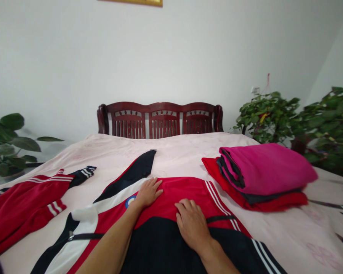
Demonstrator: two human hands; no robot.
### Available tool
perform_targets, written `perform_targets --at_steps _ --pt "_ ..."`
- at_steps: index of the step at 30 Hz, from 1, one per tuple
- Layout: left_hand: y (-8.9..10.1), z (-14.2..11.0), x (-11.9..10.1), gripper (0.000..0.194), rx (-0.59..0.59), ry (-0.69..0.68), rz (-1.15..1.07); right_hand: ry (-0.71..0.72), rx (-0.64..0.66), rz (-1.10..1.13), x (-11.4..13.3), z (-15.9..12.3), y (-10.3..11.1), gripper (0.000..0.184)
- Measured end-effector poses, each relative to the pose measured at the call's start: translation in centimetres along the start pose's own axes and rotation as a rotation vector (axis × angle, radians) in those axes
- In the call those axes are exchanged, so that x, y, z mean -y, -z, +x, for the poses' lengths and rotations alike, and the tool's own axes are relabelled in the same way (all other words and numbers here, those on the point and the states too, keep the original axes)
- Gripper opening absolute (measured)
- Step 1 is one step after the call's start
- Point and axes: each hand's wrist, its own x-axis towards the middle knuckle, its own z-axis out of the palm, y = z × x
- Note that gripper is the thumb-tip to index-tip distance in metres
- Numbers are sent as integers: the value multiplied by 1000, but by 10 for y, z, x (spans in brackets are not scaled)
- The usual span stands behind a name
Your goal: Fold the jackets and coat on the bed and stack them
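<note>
A red, navy and white track jacket (pixel 183 188) lies spread on the bed in front of me, with white stripes down its right side and one dark sleeve (pixel 134 171) stretched toward the far side. My left hand (pixel 149 193) rests on the red part beside a round blue and white badge (pixel 130 201), its fingers extended and partly covering the badge. Near the border of red and navy, my right hand (pixel 193 224) lies on the cloth with fingers slightly bent. Neither hand grips the fabric. A thin black strap (pixel 87 236) crosses the jacket's left part.
Folded clothes, magenta (pixel 268 167) over dark and red, are stacked to the right. Another red garment (pixel 31 201) with white stripes lies at the left. Scissors-like dark tools (pixel 331 204) sit at the right edge. Beyond the bed (pixel 185 146) stands a wooden bench back (pixel 164 120); plants flank it.
</note>
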Motion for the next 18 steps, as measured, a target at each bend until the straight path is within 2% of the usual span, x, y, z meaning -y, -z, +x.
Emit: perform_targets --at_steps 6,14,18 --pt "-1 1 2 62 2 0 -3 -26 10 21 0 0 2 33" --pt "-1 2 6 61 7 -10 -11 -133 75 -2 0 6 5 34" --pt "-1 2 5 61 13 -18 -6 -127 64 11 -1 6 4 34"
